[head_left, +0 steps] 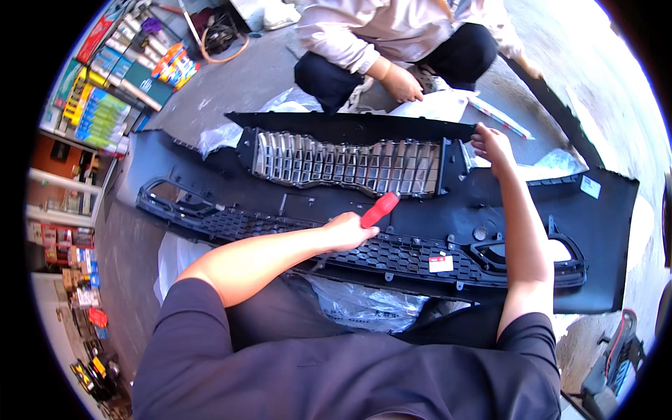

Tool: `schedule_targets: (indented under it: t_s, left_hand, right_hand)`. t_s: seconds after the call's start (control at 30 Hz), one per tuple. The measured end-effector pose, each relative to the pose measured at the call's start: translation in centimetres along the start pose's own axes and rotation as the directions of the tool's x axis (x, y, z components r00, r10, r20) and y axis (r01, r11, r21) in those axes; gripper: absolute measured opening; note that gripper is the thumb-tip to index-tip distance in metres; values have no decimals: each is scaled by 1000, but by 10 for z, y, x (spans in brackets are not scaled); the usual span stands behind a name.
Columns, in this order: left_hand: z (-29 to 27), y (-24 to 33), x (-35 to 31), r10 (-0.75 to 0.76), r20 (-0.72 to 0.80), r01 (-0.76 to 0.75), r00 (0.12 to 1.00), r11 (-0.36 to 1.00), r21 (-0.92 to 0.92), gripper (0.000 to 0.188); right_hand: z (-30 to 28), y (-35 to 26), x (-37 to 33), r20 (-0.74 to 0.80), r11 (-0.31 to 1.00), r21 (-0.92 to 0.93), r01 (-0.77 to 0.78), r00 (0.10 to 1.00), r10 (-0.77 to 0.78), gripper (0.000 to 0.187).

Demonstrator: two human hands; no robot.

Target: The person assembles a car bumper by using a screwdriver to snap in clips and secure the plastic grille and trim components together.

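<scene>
A black car bumper cover (434,217) lies in front of me with its inner side up. A chrome-and-black grille (343,164) sits in its upper middle, and a honeycomb lower mesh (392,257) runs along the near side. My left hand (346,232) is closed round a red-handled tool (380,211), held over the bumper just below the grille; the tool's exact kind does not show. At the far edge, right of the grille, my right hand (493,148) has its fingers curled on the black upper strip (406,128) of the bumper.
Across the bumper another person (402,42) squats, one hand (402,82) hanging low and the other on a long dark strip (553,105). Clear plastic wrap (364,304) lies under the near edge. Stacked boxes (105,115) and shelves stand at left, dark parts (610,364) at lower right.
</scene>
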State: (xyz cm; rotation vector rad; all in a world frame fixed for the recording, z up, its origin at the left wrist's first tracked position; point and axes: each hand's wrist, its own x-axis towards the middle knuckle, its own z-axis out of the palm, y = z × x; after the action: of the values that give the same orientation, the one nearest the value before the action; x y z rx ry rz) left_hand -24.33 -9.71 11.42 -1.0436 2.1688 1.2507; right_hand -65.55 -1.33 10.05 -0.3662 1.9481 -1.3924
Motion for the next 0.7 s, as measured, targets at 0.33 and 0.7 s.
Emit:
schedule_targets:
  t_s: [0.33,0.7]
  left_hand:
    - [-3,-23,-15,-49,-147,40,988,997,-64,43]
    - [-11,15,-11,-208,-64,177,976,929,-324,39]
  right_hand:
    - [-71,6,40,-416,612,766,197,878,238,72]
    - [-97,-13,18,-440,411,848,335,877,193,107]
